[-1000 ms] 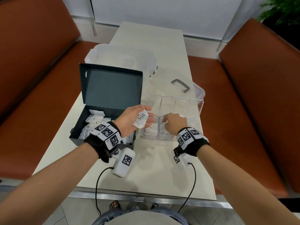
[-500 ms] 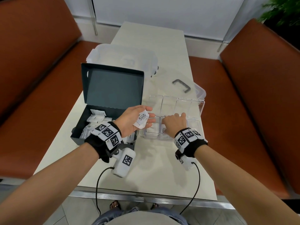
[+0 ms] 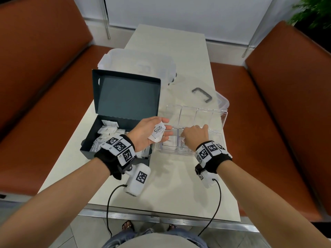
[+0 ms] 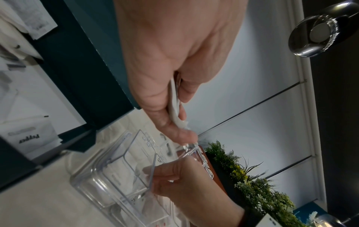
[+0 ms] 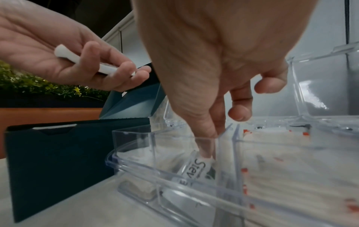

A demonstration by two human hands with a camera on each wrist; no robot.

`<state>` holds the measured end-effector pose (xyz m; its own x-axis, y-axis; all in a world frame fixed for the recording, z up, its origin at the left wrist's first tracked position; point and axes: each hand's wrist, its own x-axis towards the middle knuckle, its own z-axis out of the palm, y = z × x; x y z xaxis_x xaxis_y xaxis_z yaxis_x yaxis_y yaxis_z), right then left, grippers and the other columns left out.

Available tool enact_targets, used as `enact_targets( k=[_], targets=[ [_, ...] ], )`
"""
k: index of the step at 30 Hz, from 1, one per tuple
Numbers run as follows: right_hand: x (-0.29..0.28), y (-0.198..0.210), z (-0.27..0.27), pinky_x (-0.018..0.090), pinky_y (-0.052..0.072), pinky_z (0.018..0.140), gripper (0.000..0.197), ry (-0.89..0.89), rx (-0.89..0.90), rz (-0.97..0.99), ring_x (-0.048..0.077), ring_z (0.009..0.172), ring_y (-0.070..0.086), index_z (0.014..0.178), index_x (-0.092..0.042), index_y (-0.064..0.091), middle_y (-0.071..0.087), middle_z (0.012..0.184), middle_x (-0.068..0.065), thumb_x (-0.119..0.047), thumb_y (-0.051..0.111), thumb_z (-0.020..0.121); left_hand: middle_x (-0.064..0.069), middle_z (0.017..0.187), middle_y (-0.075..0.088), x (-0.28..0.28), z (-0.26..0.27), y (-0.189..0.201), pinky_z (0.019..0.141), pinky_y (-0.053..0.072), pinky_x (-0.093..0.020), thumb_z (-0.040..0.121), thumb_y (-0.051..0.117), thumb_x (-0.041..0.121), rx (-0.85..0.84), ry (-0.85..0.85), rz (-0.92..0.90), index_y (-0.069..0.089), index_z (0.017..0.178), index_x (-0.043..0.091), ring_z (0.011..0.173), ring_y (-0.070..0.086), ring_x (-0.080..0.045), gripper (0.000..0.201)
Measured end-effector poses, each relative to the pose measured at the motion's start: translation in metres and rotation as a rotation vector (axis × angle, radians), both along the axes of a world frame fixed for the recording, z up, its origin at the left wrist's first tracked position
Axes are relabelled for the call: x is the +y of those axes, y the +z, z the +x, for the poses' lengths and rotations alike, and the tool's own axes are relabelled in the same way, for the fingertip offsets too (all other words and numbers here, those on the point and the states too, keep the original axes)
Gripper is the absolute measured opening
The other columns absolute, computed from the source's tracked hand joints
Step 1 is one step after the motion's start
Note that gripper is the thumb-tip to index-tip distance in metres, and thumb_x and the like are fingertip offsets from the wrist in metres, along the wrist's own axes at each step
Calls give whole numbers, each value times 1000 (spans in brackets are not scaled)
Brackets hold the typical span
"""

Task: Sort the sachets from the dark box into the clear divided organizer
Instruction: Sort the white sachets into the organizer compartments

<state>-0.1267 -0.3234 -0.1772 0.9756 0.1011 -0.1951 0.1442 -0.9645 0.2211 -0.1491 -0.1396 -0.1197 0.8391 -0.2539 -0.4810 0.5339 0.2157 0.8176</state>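
The dark box [image 3: 114, 155] stands open at the left with several white sachets [image 3: 108, 131] inside. Right of it is the clear divided organizer [image 3: 211, 110]. My left hand [image 3: 165, 129] hovers between the two and grips a few white Stevia sachets [image 3: 158, 133], seen edge-on in the wrist views [image 4: 174, 106] [image 5: 85, 61]. My right hand [image 3: 186, 138] reaches down into a near-row compartment of the organizer [image 5: 136, 165]. Its thumb and forefinger [image 5: 209, 142] pinch a Stevia sachet [image 5: 198, 169] that stands on edge there. Sachets with red marks [image 5: 291, 161] fill the compartment to the right.
A frosted lidded container [image 3: 138, 63] stands behind the dark box. The organizer's clear lid with a grey handle [image 3: 202, 94] lies beyond it. Brown benches [image 3: 286, 104] flank the narrow table [image 3: 170, 185]. A Pepper sachet [image 4: 29, 138] lies in the box's near corner.
My right hand has shifted slightly forward over the compartment and its outer fingers have stretched out. My left hand has held still with its sachets.
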Motion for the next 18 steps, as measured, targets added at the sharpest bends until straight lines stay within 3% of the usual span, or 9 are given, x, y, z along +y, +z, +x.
enact_targets(
  k=[4,9,13,15,18],
  targets=[
    [0,-3,-2,43,30,92,24,-3,10,-9,24,97,57,107,-24,64,66,94,-3,-13,52,89,-15,100,71,1,-1,-3,63,60,-30,104,40,18,9,12,-11,65,106,7,81,73,-24,27],
    [-1,-2,-3,43,29,93,22,-7,17,4,24,97,56,95,-28,67,65,90,-6,-25,45,95,-16,98,71,-2,-2,-4,61,60,-30,103,41,24,44,15,-51,66,103,6,77,73,-24,30],
    [-5,6,0,44,29,94,24,-6,-4,61,22,103,56,113,-33,63,67,103,-4,-29,49,94,-17,102,73,-2,-1,-4,67,61,-34,101,43,35,94,-14,-112,67,110,7,86,72,-27,38],
    [-7,14,0,44,29,94,29,6,-21,84,22,107,56,120,-34,60,66,109,-4,-27,51,94,-20,111,69,-2,0,-3,71,61,-36,100,43,30,115,-29,-148,65,113,6,94,71,-29,35],
    [-13,31,-2,42,29,93,32,-13,-43,177,21,105,57,119,-36,62,66,110,-5,-21,47,95,-24,117,65,-5,2,-1,70,61,-36,98,38,11,130,-29,-179,58,122,2,97,69,-31,33]
  ],
)
